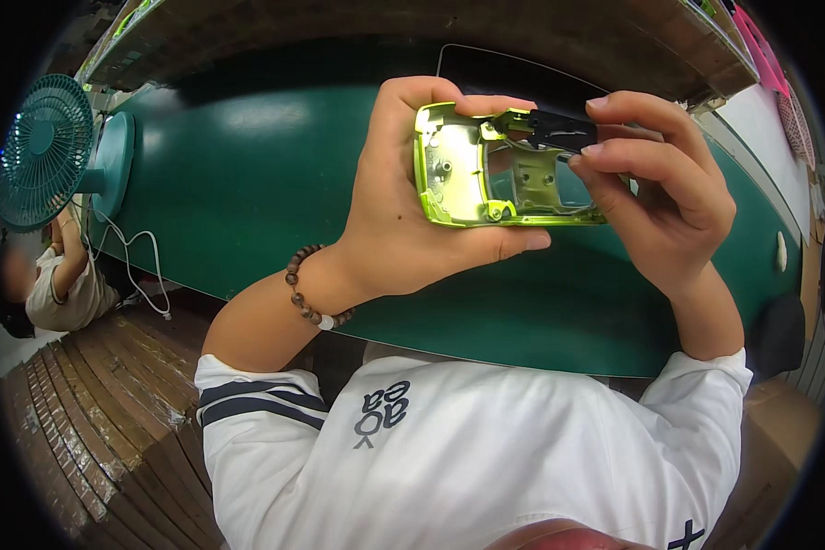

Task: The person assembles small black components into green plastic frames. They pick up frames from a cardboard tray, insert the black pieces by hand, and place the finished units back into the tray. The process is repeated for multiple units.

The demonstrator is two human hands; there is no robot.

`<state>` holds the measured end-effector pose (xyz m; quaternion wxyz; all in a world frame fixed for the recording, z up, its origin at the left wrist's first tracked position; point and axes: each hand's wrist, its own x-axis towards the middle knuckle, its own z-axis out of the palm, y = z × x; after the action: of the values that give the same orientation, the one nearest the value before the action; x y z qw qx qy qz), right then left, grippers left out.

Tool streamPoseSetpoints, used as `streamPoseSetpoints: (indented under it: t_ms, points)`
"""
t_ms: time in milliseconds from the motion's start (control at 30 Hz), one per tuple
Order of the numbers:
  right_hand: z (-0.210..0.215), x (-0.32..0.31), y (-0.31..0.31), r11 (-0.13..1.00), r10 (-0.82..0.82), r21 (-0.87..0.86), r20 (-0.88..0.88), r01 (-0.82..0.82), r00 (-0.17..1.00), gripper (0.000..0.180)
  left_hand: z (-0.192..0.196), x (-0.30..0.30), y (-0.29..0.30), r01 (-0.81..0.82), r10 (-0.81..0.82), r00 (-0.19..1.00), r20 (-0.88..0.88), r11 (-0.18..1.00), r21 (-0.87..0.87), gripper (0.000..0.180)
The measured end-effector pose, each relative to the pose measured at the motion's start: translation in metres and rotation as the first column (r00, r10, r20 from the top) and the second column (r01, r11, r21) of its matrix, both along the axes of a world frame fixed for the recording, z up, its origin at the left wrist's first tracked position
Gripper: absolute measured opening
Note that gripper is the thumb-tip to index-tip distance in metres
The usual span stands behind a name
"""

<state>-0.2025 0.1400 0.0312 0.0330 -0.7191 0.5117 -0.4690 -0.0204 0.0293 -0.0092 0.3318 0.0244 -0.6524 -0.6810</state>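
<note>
My left hand [403, 211] grips a shiny yellow-green plastic shell [467, 174] from its left end, thumb along the underside, hollow inner side facing me. My right hand [660, 192] is at the shell's right end, with fingertips pinching a small black part [559, 128] at the shell's top right corner. Both hands hold it up in front of me, above a dark green table [247, 183]. A brown bead bracelet [307, 298] circles my left wrist. I wear a white long-sleeved top.
A teal desk fan [50, 151] stands at the table's left end with a white cable [142, 252] hanging off it. Another person [50, 284] sits low at the far left. A dark flat mat [513, 69] lies behind the shell. Wooden floor planks lie at lower left.
</note>
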Motion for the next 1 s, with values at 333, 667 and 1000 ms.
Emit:
streamPoseSetpoints:
  t_ms: [333, 667, 1000]
  points:
    - [0.000, -0.005, 0.002, 0.991, 0.121, 0.050, -0.009, -0.121, 0.993, 0.025, -0.003, 0.002, -0.009, 0.028, -0.052, 0.996, -0.073, 0.954, -0.299, 0.077]
    - [0.009, -0.003, 0.001, 0.956, 0.281, 0.098, -0.015, -0.278, 0.960, 0.021, 0.000, 0.001, -0.019, 0.052, -0.142, 0.977, -0.161, 0.884, -0.464, 0.070]
    - [0.005, 0.000, -0.003, 0.966, 0.260, 0.025, -0.133, -0.259, 0.957, 0.023, -0.001, -0.005, -0.016, -0.073, -0.077, 0.959, -0.271, 0.862, -0.502, 0.062]
